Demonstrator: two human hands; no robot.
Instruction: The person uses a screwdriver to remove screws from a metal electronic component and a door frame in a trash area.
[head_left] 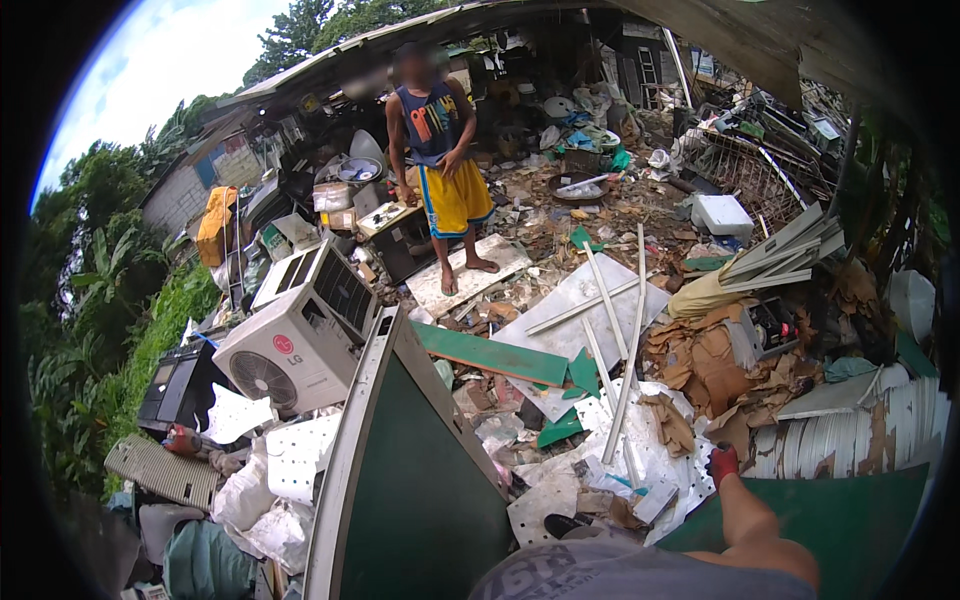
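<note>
My right hand (723, 462), in a red glove, is stretched out at the lower right. Its fingers look curled, close to the far edge of a dark green panel (850, 520) that lies under my forearm. Whether they grip that edge is too small to tell. Just left of the glove lies a white sheet with holes (688, 492), partly covered by brown cardboard (668, 425). My left hand is out of view. A larger green panel with a pale metal frame (420, 480) stands tilted in front of me on the left.
Facing me, a person (440, 150) stands barefoot on a pale board (500, 262). An air conditioner outdoor unit (290, 345) sits at left. Long white strips (622, 400) and a green board (490, 352) lie across the scrap-covered ground. Bundled strips (770, 260) stick out at right.
</note>
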